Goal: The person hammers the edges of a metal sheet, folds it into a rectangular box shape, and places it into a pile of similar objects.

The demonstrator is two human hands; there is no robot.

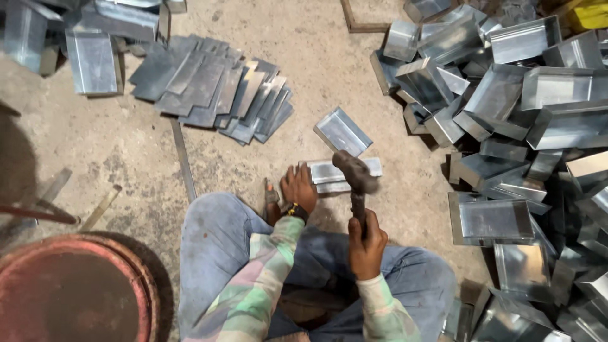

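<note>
Lying on the concrete floor (329,57) just ahead of both hands, a folded sheet-metal piece (332,172) is being pinned flat by the left hand (298,187), whose fingers are being pressed down on its near end. A hammer (356,172) is being gripped by its handle in the right hand (366,246), fingers wrapped tight, and its head is being held just over the piece; contact cannot be told. The hands are being kept apart. Just beyond the piece, another shaped tray (342,132) is lying by itself. Far to the right of the right hand, a big heap of finished trays (525,101) is being built up, so much seems done. Beyond the left hand, a fan of flat blanks (218,88) is waiting, so plenty seems left.
</note>
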